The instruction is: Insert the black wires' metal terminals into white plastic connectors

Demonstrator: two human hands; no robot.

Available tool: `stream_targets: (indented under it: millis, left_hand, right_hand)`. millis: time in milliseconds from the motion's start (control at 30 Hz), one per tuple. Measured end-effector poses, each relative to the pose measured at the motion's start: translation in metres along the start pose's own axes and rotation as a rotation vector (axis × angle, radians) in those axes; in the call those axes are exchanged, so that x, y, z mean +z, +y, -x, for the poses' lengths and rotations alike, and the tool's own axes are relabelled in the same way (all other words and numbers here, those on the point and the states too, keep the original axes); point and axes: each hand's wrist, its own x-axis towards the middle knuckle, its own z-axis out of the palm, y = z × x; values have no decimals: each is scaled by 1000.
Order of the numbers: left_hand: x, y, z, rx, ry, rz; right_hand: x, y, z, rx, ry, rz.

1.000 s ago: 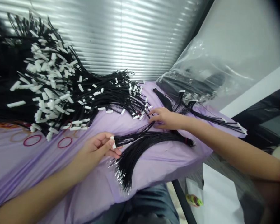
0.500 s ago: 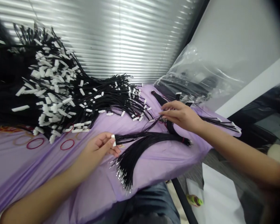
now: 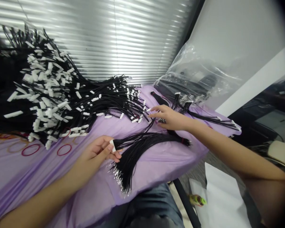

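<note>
My left hand pinches a small white connector with thin black wires running from it to the right. A bundle of black wires lies on the purple cloth, tied at its right end, its bare metal tips fanned toward me. My right hand rests over the far part of that bundle, fingers curled around thin wires with small metal ends. A big heap of black wires with white connectors fills the left of the table.
A clear plastic bag holding more black wires leans at the back right. Red and orange rubber bands lie on the cloth at the left. Window blinds stand behind. My lap and a green-capped object on the floor show below the table edge.
My right hand lifted off the bundle toward the bag, then came back down and left, pinching thin wires. My left hand kept hold of the white connector and barely moved.
</note>
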Motion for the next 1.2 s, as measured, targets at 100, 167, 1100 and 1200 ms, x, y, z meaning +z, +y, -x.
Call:
stream_targets:
  millis: [100, 167, 1100, 1200]
  left_hand:
    - [1, 1, 2, 21, 0, -24]
    - [4, 1, 2, 19, 22, -23]
    - [24, 6, 15, 275, -571, -1244]
    - [18, 5, 17, 323, -509, -1221]
  right_hand:
    - [-2, 17, -15, -104, -148, 15]
    - [-14, 17, -21, -117, -181, 38]
    - [-85, 112, 182, 1026, -37, 370]
    - [-84, 80, 141, 900, 103, 405]
